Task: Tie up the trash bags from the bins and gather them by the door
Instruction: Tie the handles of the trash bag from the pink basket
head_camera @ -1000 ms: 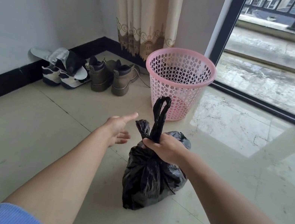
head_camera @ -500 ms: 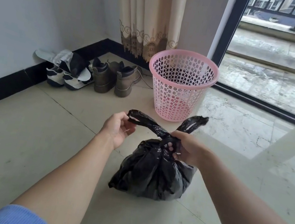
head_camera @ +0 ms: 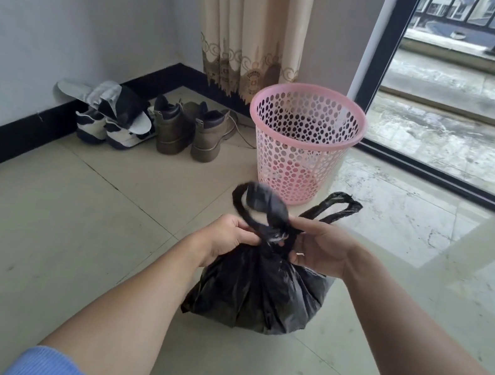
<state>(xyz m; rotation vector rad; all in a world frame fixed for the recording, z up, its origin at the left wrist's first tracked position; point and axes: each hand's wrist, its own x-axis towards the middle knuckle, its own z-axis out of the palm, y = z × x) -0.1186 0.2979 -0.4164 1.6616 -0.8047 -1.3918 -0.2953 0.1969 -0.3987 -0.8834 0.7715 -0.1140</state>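
A full black trash bag (head_camera: 257, 291) sits on the tiled floor in front of me. My left hand (head_camera: 230, 237) pinches the bag's left handle loop (head_camera: 256, 202) at the neck. My right hand (head_camera: 324, 250) grips the neck from the right, and the right handle loop (head_camera: 338, 206) sticks out behind it. The two loops cross between my hands. Just behind the bag stands a pink perforated bin (head_camera: 304, 141) with no liner visible inside.
Brown boots (head_camera: 190, 131) and white sneakers with slippers (head_camera: 109, 116) line the left wall by a black baseboard. A beige curtain (head_camera: 254, 30) hangs in the corner. A glass balcony door (head_camera: 472, 104) with a dark frame is at the right.
The bag went from hanging in my right hand to resting on the floor. My left hand took hold of one handle, and both hands drew together at the neck, crossing the loops.
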